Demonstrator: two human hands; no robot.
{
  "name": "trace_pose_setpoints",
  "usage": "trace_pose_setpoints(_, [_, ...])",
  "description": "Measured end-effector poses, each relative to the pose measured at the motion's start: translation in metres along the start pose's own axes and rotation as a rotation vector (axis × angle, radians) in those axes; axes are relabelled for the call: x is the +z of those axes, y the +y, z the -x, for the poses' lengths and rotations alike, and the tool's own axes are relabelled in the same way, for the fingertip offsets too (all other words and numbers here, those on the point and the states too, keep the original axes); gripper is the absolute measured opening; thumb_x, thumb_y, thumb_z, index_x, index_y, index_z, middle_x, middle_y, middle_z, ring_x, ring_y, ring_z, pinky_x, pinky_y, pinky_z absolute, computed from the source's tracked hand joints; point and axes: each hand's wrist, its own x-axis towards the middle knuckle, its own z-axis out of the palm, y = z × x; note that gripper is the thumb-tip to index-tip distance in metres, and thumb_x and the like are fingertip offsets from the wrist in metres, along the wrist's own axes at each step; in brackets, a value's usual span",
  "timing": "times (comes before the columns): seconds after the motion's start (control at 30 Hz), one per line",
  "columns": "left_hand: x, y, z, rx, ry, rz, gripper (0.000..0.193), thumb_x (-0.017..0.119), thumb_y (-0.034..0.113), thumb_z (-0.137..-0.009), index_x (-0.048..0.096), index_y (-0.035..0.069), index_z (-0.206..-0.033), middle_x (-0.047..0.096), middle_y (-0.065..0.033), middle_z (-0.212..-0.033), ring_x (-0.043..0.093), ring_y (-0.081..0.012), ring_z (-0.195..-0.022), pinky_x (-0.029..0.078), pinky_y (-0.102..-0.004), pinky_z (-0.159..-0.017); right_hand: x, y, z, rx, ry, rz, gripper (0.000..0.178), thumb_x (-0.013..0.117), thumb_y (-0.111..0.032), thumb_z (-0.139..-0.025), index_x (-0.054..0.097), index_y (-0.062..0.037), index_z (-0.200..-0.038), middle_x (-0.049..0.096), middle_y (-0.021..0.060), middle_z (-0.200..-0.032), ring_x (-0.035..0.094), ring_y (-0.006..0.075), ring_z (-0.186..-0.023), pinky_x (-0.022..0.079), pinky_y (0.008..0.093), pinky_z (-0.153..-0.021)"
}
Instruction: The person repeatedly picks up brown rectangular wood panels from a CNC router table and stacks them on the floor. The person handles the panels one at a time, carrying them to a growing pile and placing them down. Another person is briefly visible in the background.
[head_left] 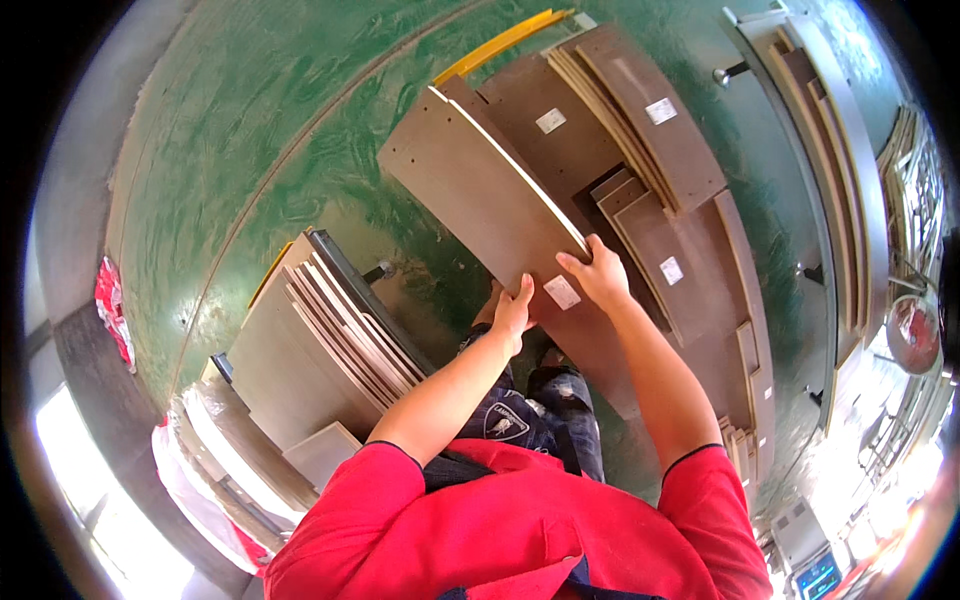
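A long brown board (480,205) with a pale long edge, small drilled holes at its far end and a white label (562,292) lies slanted across the front of my body. My right hand (603,277) grips its pale right edge, thumb on the top face. On the opposite edge, my left hand (512,318) is closed, thumb up beside the label; its other fingers are partly hidden. Under and to the right of the board are stacked brown panels (655,245), several bearing white labels (660,111).
At left, a stack of greyish panels (310,365) stands on a wheeled cart near wrapped material (240,440). A yellow bar (500,45) edges the far end of the right stack. Further right stands another loaded cart (835,170). The floor (290,130) is green.
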Motion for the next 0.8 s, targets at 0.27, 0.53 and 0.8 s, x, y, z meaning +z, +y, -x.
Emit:
trace_pose_setpoints(0.27, [-0.034,0.071,-0.091,-0.134,0.051,-0.130,0.103,0.061,0.076,-0.081,0.030,0.005,-0.149,0.041,-0.0137,-0.150,0.042,-0.0305,-0.136,0.040,-0.0549,-0.107,0.065,-0.001,-0.110,0.140,-0.079,-0.077,0.068,0.072,-0.056,-0.080,0.061,0.0009,-0.115,0.069,0.0244,-0.105,0.066,0.0402,-0.103,0.052,0.0464,-0.085])
trace_pose_setpoints(0.53, [-0.097,0.086,-0.106,-0.331,0.195,-0.356,0.121,0.046,0.089,-0.076,0.026,-0.005,-0.149,0.037,-0.0315,-0.147,0.054,-0.0418,-0.124,0.056,-0.0519,-0.088,0.065,0.007,-0.089,0.124,0.021,0.354,0.086,0.073,-0.039,-0.083,0.032,-0.0035,-0.150,0.038,0.0215,-0.146,0.036,0.0401,-0.135,0.030,0.0516,-0.110])
trace_pose_setpoints(0.8, [-0.119,0.054,-0.133,-0.267,0.057,0.073,0.118,0.048,0.083,-0.081,0.005,0.005,-0.157,0.012,-0.0262,-0.161,0.024,-0.0437,-0.146,0.026,-0.0579,-0.117,0.078,0.122,0.064,0.533,0.266,0.265,0.075,0.073,-0.030,-0.081,0.041,-0.0064,-0.144,0.042,0.0190,-0.145,0.039,0.0404,-0.134,0.032,0.0517,-0.110])
